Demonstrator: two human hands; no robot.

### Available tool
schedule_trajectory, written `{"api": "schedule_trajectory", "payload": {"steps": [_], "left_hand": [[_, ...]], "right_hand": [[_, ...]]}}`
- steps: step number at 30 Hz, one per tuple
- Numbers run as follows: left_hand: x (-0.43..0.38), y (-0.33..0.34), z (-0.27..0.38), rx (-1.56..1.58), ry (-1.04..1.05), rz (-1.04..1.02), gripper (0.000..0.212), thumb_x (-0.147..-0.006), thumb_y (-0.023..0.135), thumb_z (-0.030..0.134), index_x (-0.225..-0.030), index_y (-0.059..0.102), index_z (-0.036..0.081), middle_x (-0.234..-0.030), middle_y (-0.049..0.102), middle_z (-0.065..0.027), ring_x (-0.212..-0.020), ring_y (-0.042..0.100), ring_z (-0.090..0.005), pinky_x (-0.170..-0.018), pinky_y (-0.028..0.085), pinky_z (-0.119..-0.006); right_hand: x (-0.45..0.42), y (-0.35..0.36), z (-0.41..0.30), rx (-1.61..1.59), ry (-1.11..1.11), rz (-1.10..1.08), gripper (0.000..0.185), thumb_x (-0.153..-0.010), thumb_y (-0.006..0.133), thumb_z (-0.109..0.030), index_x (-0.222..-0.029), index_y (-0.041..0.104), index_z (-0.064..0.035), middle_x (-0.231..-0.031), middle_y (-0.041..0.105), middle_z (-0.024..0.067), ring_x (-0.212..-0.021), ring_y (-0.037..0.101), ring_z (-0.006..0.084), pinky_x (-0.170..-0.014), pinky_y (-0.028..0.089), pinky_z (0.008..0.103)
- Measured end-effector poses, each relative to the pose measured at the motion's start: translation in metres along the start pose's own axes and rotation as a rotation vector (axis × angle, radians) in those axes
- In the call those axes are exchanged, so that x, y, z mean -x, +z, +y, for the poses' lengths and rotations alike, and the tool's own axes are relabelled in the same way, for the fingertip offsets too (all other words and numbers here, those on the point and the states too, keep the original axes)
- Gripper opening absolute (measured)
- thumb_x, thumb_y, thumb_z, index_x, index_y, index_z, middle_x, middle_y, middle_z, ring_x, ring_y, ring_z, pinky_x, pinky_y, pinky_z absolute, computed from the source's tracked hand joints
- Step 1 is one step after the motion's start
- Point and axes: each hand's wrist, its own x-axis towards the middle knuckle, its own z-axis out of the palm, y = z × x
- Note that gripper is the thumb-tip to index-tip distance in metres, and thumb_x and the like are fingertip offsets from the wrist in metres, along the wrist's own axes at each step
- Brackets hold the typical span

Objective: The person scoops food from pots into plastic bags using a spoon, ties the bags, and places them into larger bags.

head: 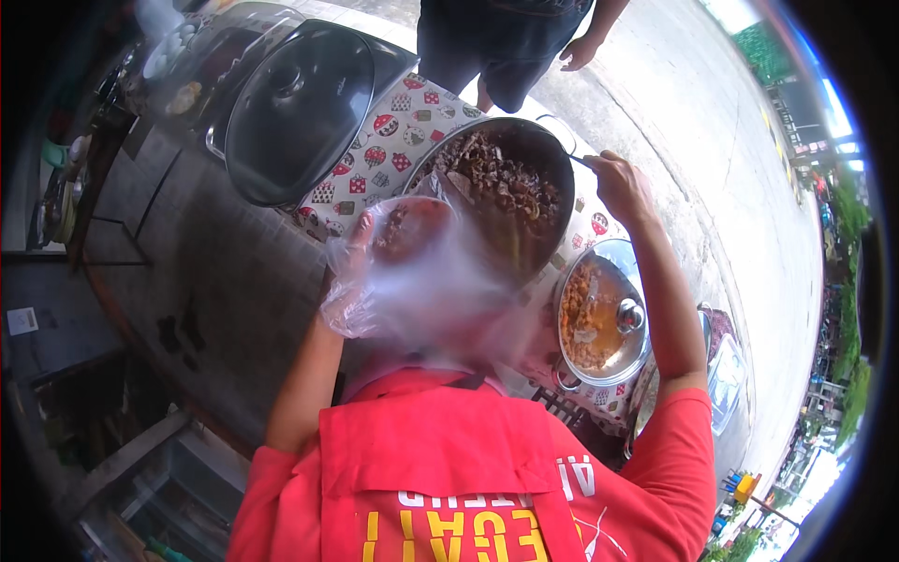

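Note:
A large round pot (544,175) of dark, chunky stew stands on a table in front of me. My right hand (624,184) grips the handle of a serving utensil (580,161) at the pot's right rim; whatever is at its far end is hidden. Thin clear plastic (349,284), seemingly a bag, covers my left hand (359,242). That hand holds a small container (413,223) with some dark food, close to the pot's near left side. Haze blurs the area just below it.
Left of the pot, a dark oval glass lid (298,116) covers another vessel. A glass-lidded pot (590,302) of orange-brown food sits at right, under my right forearm. Patterned cloth (376,147) covers the table. Beyond it stands a person (502,49), one hand hanging down.

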Motion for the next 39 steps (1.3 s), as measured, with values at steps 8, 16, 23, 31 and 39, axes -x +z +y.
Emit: {"api": "schedule_trajectory", "payload": {"steps": [8,16,23,31,39], "left_hand": [[0.001,-0.002,-0.001,0.038,0.006,-0.029,0.068,-0.097,0.039,0.054,-0.137,0.042,-0.002,-0.136,0.049,-0.0142,-0.125,0.047,-0.0231,-0.108,0.036,-0.038],[-0.001,0.000,0.000,0.049,0.006,-0.055,0.068,-0.097,0.039,0.054,-0.136,0.042,-0.002,-0.136,0.049,-0.0142,-0.125,0.047,-0.0229,-0.108,0.036,-0.038],[-0.005,-0.009,-0.004,0.007,0.045,-0.135,0.070,-0.096,0.039,0.055,-0.137,0.041,-0.003,-0.136,0.049,-0.0146,-0.126,0.046,-0.0232,-0.108,0.036,-0.039],[-0.003,0.005,-0.001,0.037,0.001,-0.038,0.070,-0.096,0.042,0.054,-0.136,0.042,-0.002,-0.135,0.049,-0.0148,-0.124,0.048,-0.0237,-0.106,0.038,-0.039],[-0.004,0.006,0.003,-0.024,0.011,0.053,0.069,-0.096,0.042,0.054,-0.136,0.042,-0.002,-0.135,0.049,-0.0150,-0.124,0.049,-0.0244,-0.106,0.038,-0.040]], "right_hand": [[-0.001,0.014,-0.005,-0.426,0.053,-0.250,0.025,-0.080,0.065,-0.003,-0.101,0.074,-0.0111,-0.083,0.071,0.0138,-0.071,0.066,0.0216,-0.067,0.052,0.0348],[-0.015,0.028,-0.010,-0.527,0.068,-0.323,0.018,-0.078,0.069,-0.010,-0.095,0.075,-0.0116,-0.076,0.070,0.0115,-0.063,0.064,0.0176,-0.062,0.051,0.0332],[-0.022,-0.003,0.003,-0.256,-0.023,-0.287,0.013,-0.079,0.067,-0.012,-0.088,0.075,-0.0094,-0.070,0.068,0.0106,-0.061,0.065,0.0214,-0.060,0.051,0.0349],[-0.042,0.041,-0.009,-0.670,0.039,-0.572,0.013,-0.078,0.069,-0.013,-0.090,0.074,-0.0090,-0.067,0.067,0.0020,-0.060,0.062,0.0103,-0.055,0.050,0.0266],[-0.026,0.039,-0.006,-0.744,0.231,-0.622,0.016,-0.079,0.070,-0.012,-0.094,0.074,-0.0069,-0.066,0.064,0.0029,-0.053,0.056,0.0074,-0.042,0.040,0.0218]]}}
